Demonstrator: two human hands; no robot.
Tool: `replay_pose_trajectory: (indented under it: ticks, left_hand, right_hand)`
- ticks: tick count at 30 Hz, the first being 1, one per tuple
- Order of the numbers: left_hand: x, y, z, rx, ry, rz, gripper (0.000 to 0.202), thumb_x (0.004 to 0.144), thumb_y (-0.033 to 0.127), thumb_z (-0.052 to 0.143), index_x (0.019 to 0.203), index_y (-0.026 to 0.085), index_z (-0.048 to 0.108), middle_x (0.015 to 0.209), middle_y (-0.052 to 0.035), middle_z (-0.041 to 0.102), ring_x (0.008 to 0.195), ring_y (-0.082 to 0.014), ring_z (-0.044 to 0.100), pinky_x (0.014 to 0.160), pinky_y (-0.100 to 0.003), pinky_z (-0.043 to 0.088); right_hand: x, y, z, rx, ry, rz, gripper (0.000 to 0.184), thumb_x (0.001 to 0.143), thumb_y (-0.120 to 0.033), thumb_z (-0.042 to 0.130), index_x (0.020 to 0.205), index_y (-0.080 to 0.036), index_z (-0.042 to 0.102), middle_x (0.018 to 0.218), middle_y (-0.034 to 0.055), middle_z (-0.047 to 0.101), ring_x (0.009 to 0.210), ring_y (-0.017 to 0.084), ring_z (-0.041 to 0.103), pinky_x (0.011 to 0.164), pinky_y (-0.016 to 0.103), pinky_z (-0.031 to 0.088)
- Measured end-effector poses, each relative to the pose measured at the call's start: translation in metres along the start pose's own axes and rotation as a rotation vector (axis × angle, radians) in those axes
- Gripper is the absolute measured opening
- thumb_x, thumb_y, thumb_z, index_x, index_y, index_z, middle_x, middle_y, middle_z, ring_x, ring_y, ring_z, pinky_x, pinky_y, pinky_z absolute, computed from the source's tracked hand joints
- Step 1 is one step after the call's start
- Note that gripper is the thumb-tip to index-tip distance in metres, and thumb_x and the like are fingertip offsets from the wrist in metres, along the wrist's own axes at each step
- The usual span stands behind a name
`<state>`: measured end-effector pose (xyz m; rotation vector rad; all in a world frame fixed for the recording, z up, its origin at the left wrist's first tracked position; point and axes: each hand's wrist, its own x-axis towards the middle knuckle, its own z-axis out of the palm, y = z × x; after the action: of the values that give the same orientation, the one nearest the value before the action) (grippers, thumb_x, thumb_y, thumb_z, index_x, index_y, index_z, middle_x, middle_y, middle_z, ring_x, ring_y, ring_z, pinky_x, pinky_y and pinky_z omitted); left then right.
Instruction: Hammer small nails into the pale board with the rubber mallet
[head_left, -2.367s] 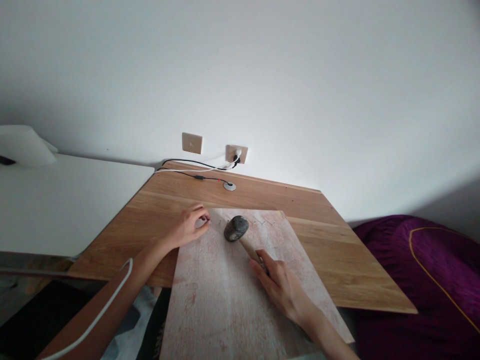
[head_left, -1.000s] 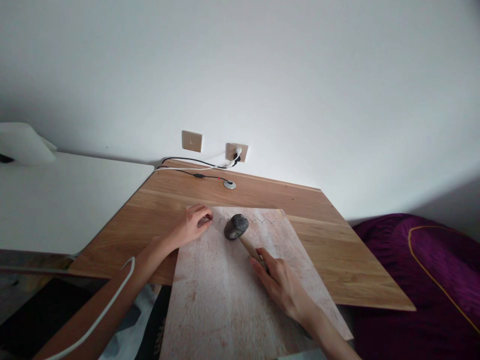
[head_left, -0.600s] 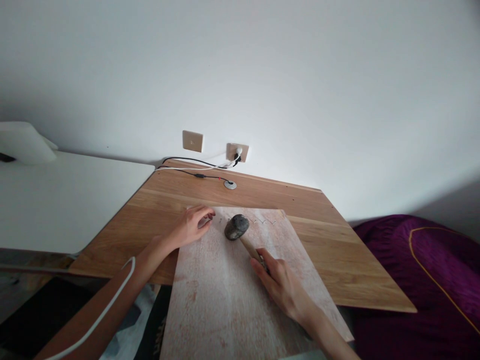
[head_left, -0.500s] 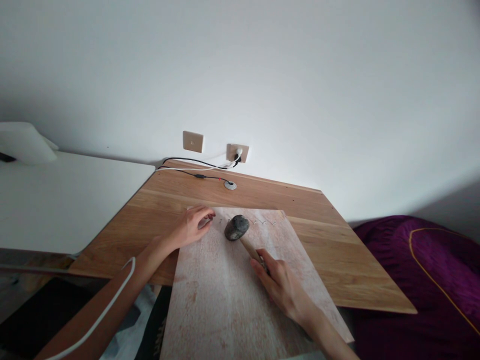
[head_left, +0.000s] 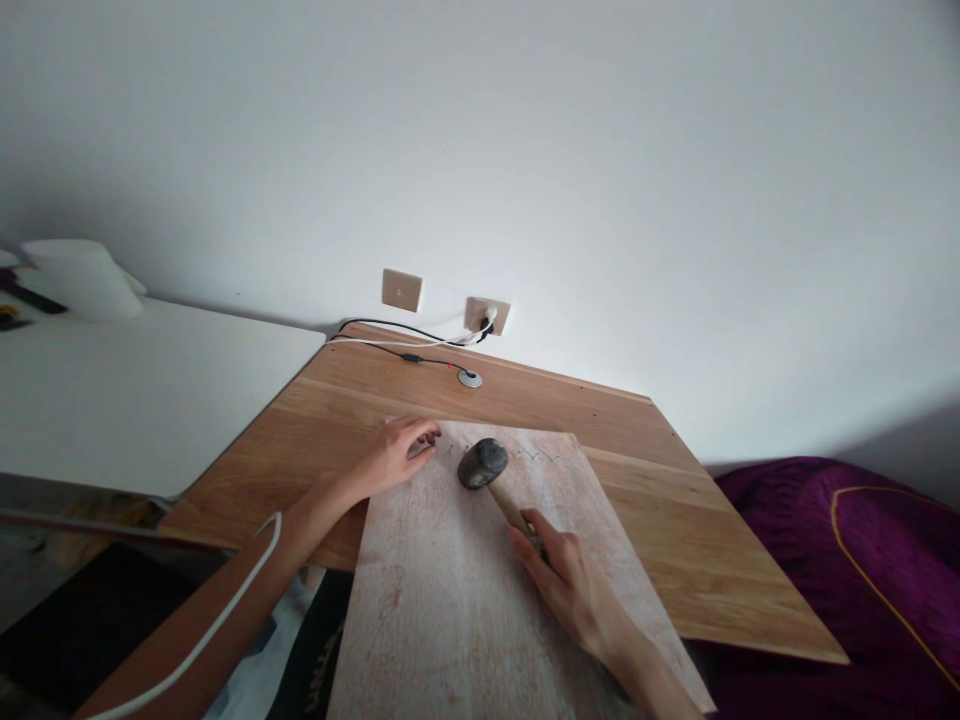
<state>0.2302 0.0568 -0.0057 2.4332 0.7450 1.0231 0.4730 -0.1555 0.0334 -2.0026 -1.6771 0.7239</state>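
Black mallet head (head_left: 484, 464) was over pale board (head_left: 450, 580); right hand (head_left: 570, 575) gripped handle (head_left: 508, 505). Left hand (head_left: 401, 452) half-curled at head's 9 o'clock, contents unclear; nails (head_left: 533, 456) at 3.

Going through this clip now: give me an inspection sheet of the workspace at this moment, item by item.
Surface: wooden desk bearing a pale board that overhangs its near edge.
Things in use: black-headed mallet; small nails in a row along the board's far end.
Clutter: white object and unclear dark items on the white table.
Hands: right hand grips the mallet's handle; left hand curls at the board's far-left corner, contents unclear.
Cables: white cable runs to the wall socket; black cable reaches the desk grommet.
Surroundings: white wall; purple fabric at right.
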Motion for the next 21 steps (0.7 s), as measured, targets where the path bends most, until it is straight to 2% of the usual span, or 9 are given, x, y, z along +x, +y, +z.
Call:
replay_pose_trajectory:
  ticks: [4, 8, 15, 18, 21]
  left_hand:
    - [-0.001, 0.001, -0.001, -0.008, -0.018, -0.005, 0.017, 0.09, 0.015, 0.062, 0.104, 0.023, 0.065, 0.096, -0.0021, 0.072, 0.09, -0.0192, 0.069, 0.085, -0.033, 0.055]
    - [-0.002, 0.002, -0.004, -0.003, -0.057, -0.019, 0.031, 0.087, 0.02, 0.07, 0.116, 0.024, 0.062, 0.11, -0.0052, 0.071, 0.104, -0.0232, 0.069, 0.095, -0.039, 0.055]
    - [-0.003, 0.003, -0.006, -0.014, -0.065, -0.047, 0.056, 0.083, 0.02, 0.076, 0.133, 0.026, 0.053, 0.129, -0.0082, 0.064, 0.122, -0.0273, 0.062, 0.105, -0.046, 0.052]
    - [-0.004, 0.002, -0.006, -0.001, -0.062, -0.052, 0.06, 0.082, 0.02, 0.077, 0.136, 0.026, 0.051, 0.133, -0.0093, 0.061, 0.125, -0.0286, 0.061, 0.106, -0.047, 0.052]
    - [-0.004, 0.001, -0.004, -0.004, -0.044, -0.047, 0.061, 0.082, 0.019, 0.079, 0.136, 0.025, 0.052, 0.132, -0.0092, 0.062, 0.124, -0.028, 0.062, 0.104, -0.046, 0.053]
  right_hand:
    - [0.002, 0.006, 0.001, 0.025, 0.013, 0.019, 0.06, 0.101, -0.068, 0.042, 0.131, -0.022, 0.066, 0.078, 0.0041, 0.068, 0.078, 0.025, 0.068, 0.069, 0.033, 0.051]
    - [0.008, -0.002, -0.002, 0.047, 0.023, 0.02, 0.063, 0.1, -0.071, 0.043, 0.13, -0.022, 0.066, 0.075, 0.0026, 0.066, 0.071, 0.022, 0.066, 0.063, 0.031, 0.049]
    - [0.033, -0.04, -0.004, 0.099, 0.043, -0.154, 0.049, 0.106, -0.06, 0.041, 0.12, -0.02, 0.065, 0.069, 0.0002, 0.065, 0.062, 0.018, 0.062, 0.058, 0.028, 0.042]
    - [0.043, -0.045, 0.0, 0.08, -0.008, -0.224, 0.04, 0.107, -0.053, 0.043, 0.113, -0.021, 0.065, 0.069, -0.0001, 0.065, 0.064, 0.018, 0.063, 0.061, 0.028, 0.042]
    - [0.044, -0.042, 0.001, 0.067, -0.027, -0.234, 0.041, 0.107, -0.054, 0.041, 0.113, -0.021, 0.065, 0.069, -0.0002, 0.064, 0.063, 0.019, 0.062, 0.061, 0.029, 0.042]
